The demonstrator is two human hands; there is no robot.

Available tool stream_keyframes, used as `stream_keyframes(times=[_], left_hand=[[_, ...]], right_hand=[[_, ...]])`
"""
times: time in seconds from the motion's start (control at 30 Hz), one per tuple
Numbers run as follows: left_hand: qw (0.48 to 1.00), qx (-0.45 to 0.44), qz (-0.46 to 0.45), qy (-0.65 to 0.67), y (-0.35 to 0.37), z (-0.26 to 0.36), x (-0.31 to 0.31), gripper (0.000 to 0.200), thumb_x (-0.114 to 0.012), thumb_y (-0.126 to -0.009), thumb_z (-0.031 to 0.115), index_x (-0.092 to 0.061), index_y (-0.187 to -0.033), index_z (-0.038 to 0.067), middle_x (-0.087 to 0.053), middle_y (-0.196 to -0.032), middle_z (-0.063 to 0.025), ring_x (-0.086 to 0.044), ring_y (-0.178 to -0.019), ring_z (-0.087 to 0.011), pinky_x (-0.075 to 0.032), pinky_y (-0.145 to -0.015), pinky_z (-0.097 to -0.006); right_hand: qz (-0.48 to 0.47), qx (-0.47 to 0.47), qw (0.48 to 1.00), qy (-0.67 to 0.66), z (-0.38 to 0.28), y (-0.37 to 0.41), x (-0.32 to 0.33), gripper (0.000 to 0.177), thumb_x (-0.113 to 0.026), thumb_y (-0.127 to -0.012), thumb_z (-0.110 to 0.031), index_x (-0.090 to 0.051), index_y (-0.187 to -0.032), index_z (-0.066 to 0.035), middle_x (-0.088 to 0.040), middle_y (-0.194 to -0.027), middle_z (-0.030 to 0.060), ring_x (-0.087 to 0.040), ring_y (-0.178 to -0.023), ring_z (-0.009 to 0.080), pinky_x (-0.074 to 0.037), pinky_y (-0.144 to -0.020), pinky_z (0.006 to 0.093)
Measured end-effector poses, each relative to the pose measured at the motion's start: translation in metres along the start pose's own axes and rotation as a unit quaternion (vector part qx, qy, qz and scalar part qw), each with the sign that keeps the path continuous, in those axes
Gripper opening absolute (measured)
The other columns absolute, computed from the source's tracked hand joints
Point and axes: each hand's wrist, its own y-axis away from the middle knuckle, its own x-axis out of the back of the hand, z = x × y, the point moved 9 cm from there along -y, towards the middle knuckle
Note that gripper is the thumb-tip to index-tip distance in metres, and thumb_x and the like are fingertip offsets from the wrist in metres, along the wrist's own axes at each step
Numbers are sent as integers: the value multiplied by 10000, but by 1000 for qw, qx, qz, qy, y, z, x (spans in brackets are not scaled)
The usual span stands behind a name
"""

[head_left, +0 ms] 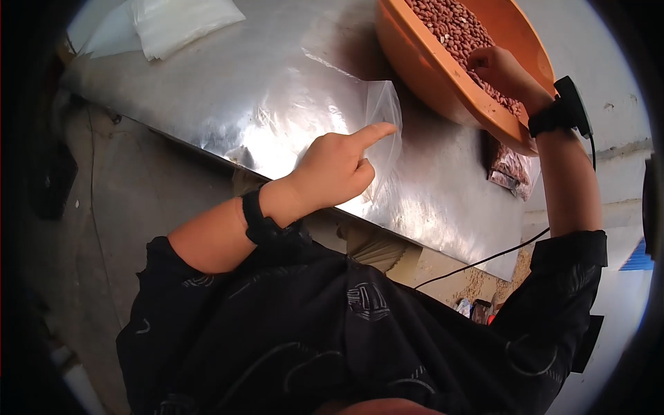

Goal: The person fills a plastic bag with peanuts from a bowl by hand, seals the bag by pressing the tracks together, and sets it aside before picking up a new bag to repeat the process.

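Note:
My left hand is over the metal table, index finger stretched out and the other fingers curled in. A clear plastic bag is gripped in it, its thin film spreading around the index finger and below the hand. Inside the tilted orange basin, my right hand is closed among reddish-brown peanuts; its fingertips are hidden. Both wrists wear black bands, and a cable runs from the right one.
A filled clear bag of peanuts lies beside the basin on the metal table. A stack of clear plastic bags rests at the table's far left. The black cable crosses near the table's right front corner.

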Motion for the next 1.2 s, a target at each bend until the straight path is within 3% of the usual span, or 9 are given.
stream_keyframes(times=[0.07, 0.2, 0.3, 0.47, 0.6, 0.67, 0.77, 0.93, 1.2], left_hand=[[998, -4, -46, -33, -7, 4, -4, 604, -482, -691, 31, -510, -1291, 93, -530, -569, -136, -520, -500, -260, -458, -557, -344], [986, 31, -136, -94, -15, 15, -12, 562, -491, -692, 54, -533, -1253, 47, -642, -881, -253, -618, -830, -400, -497, -794, -436], [994, -23, -66, -88, -19, 6, -17, 612, -492, -670, 62, -523, -1281, 84, -566, -596, -172, -564, -566, -334, -479, -604, -399], [992, 50, -87, -80, -19, 10, -19, 495, -538, -691, 73, -555, -1185, 37, -626, -723, -166, -615, -674, -315, -489, -638, -385], [993, 51, -98, -52, -18, 1, -32, 375, -560, -716, 76, -570, -1085, 7, -644, -803, -148, -609, -705, -303, -480, -642, -388], [992, 103, -71, -2, -12, -4, -20, 372, -527, -748, 60, -534, -1119, 39, -586, -690, -95, -566, -618, -178, -453, -584, -309], [984, 141, -55, 94, -6, -1, -14, 452, -502, -776, 41, -448, -1224, 56, -520, -601, -25, -506, -546, -110, -426, -557, -261], [983, 93, 2, 159, -3, -4, -14, 650, -498, -806, 27, -285, -1417, 92, -504, -581, 9, -495, -538, -81, -429, -562, -234], [977, 107, 27, 185, -2, -8, -4, 714, -512, -814, 12, -215, -1461, 65, -494, -583, 8, -487, -547, -74, -440, -579, -229]], right_hand=[[37, 7, 999, -4, -1, 6, 9, 153, -600, -782, -80, -653, -910, -17, -655, -767, 81, -611, -690, 174, -492, -663, 302], [134, -9, 967, -217, -17, 24, 49, 107, -561, -887, -91, -638, -948, -49, -531, -735, -59, -474, -617, 31, -391, -538, 199], [128, 20, 879, -459, -63, 48, 56, 105, -575, -921, -129, -621, -993, -69, -490, -707, -75, -397, -562, -10, -292, -463, 156], [7, 58, 698, -714, -187, 82, -12, 92, -618, -877, -97, -621, -954, -48, -507, -659, -31, -463, -548, 33, -295, -426, 184], [8, -37, 564, -825, -203, 81, -73, 42, -600, -867, -54, -595, -900, -30, -535, -688, 1, -477, -531, 63, -323, -423, 199], [60, -104, 534, -837, -183, 82, -93, 36, -595, -866, -51, -592, -898, -34, -536, -685, 5, -477, -525, 66, -329, -419, 207], [95, -153, 550, -815, -165, 83, -107, 41, -590, -865, -49, -591, -903, -34, -532, -670, 3, -480, -521, 67, -334, -416, 209], [86, -167, 668, -720, -149, 76, -126, 38, -594, -849, -49, -593, -873, -20, -534, -682, 1, -483, -528, 68, -357, -421, 209], [63, -125, 775, -616, -164, 52, -107, 39, -581, -822, -11, -566, -845, 17, -558, -735, 44, -539, -603, 110, -456, -522, 242]])
